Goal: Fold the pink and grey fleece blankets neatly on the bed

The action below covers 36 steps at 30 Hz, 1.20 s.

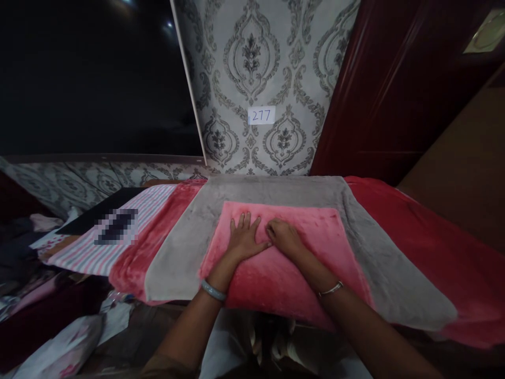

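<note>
A pink plush cloth [272, 279] lies spread out in front of me, on top of a larger grey plush cloth [177, 263]. My left hand [244, 239] rests flat on the pink cloth with its fingers spread, a pale bangle round the wrist. Close to its right, my right hand [284, 237] is closed, its fingers curled down against the same cloth. Whether those fingers hold anything is hidden beneath the hand. A thin silver-coloured bracelet circles the right wrist.
Red plush fabric [426, 247] extends under the grey cloth on both sides. Farther left lie a striped cloth [82, 252] and a dark flat panel [110, 202]. Behind are a large black screen [94, 79] and a patterned wall [252, 63]. Clothes and bags [63, 347] crowd the lower left.
</note>
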Each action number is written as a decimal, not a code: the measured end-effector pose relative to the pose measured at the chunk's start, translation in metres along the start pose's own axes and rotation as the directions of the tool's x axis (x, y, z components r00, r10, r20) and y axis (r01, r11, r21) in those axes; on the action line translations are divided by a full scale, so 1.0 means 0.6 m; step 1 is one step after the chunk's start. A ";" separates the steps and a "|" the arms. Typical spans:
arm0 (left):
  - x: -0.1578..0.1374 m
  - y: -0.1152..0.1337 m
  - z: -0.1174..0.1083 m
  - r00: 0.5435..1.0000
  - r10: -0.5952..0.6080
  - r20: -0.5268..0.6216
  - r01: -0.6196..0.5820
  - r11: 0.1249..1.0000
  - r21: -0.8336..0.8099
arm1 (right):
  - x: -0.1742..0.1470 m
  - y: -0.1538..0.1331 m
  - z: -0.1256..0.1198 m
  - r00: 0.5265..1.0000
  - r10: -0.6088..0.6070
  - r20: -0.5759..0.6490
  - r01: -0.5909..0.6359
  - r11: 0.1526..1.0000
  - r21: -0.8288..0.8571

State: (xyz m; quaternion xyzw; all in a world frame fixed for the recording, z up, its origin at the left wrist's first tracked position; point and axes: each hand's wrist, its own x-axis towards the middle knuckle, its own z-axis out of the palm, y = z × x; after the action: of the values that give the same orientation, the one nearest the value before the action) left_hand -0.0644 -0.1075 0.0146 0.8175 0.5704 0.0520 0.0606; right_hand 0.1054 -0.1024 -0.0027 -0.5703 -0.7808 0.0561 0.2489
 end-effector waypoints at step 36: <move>0.001 -0.001 -0.001 1.000 -0.005 0.008 0.006 1.000 -0.009 | -0.001 0.031 0.013 0.951 0.218 -0.220 -0.009 0.730 0.683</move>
State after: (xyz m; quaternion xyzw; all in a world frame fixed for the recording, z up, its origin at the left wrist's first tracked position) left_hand -0.0648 -0.1068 0.0152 0.8158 0.5721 0.0513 0.0667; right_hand 0.1181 -0.0954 -0.0165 -0.4902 -0.6261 0.2674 0.5442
